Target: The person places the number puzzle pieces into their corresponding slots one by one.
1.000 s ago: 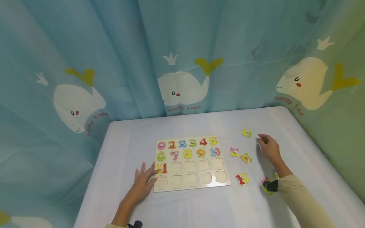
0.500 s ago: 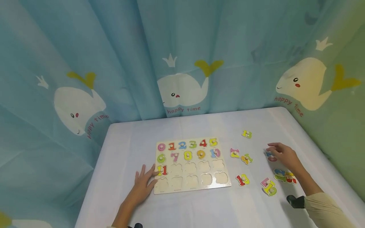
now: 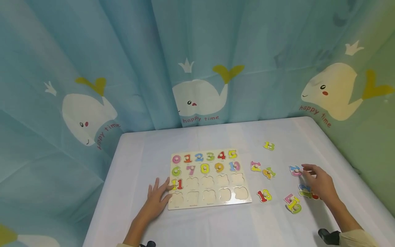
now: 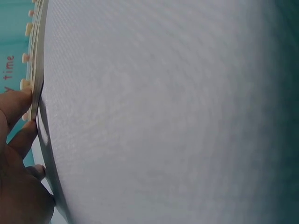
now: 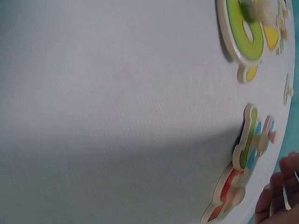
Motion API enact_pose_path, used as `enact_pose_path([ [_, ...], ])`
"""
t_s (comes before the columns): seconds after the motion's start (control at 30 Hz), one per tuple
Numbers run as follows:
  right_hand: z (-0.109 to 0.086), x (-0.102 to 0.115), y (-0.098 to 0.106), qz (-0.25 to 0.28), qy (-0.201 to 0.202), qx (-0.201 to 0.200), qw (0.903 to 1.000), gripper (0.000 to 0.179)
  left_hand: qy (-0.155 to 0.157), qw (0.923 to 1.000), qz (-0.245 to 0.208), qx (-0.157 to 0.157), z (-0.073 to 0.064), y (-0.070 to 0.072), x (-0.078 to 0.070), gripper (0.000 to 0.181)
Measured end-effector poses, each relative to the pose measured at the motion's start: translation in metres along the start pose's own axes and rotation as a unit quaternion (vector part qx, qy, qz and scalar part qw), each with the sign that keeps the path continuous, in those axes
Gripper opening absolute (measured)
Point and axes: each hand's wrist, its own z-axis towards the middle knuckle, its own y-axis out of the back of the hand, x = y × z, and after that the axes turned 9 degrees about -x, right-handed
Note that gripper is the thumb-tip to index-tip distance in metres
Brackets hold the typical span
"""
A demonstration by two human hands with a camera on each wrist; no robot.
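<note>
A wooden number puzzle board [image 3: 213,205] lies on the table with pegged pieces in its upper rows and an 11 piece [image 3: 177,184] in the third. My left hand [image 3: 157,198] rests on the board's left edge, fingers spread near the 11; the left wrist view shows fingertips [image 4: 29,133] at that edge. My right hand [image 3: 321,185] is over the right side, loosely bent, nothing seen in it. Its fingertips are close to a blue and pink piece [image 3: 296,171]. Under the hand, a blue and green piece [image 3: 304,191] overlaps a red one [image 5: 224,191], partly hidden.
Other loose number pieces lie right of the board: a yellow-green 13 [image 3: 269,145], a pink and yellow one [image 3: 255,166], an orange and green one [image 3: 268,173], a red-yellow 18 [image 3: 264,195], and an overlapping pair [image 3: 293,204]. A whale-print curtain [image 3: 142,103] hangs behind the table.
My right hand has moved right and toward me, away from the 13. The blue and pink piece, partly under the fingers half a second ago, now shows. My left hand stays on the board.
</note>
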Motion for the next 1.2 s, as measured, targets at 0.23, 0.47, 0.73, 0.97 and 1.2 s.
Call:
enact_pose_path([
  [0.23,0.003,-0.007,0.003,-0.006,-0.017,0.012,0.9998,0.036,0.001,1.0000,-0.006,-0.001,0.002,0.000,-0.001,0.034],
  [0.47,-0.012,-0.014,0.004,-0.002,-0.006,0.003,1.0000,0.034,0.005,0.9999,-0.012,0.001,0.001,0.002,0.003,0.033],
  [0.73,-0.018,0.004,-0.014,0.002,0.037,0.003,0.9993,0.029,0.013,0.9997,-0.017,0.008,-0.004,0.000,0.007,0.039],
  [0.97,-0.019,0.013,-0.013,0.001,0.060,-0.002,0.9982,0.026,0.002,0.9998,-0.017,0.003,-0.003,-0.003,0.005,0.034],
  [1.2,-0.027,-0.007,0.011,-0.017,0.025,-0.028,0.9991,0.026,0.006,0.9998,-0.017,0.004,0.000,0.001,0.004,0.029],
])
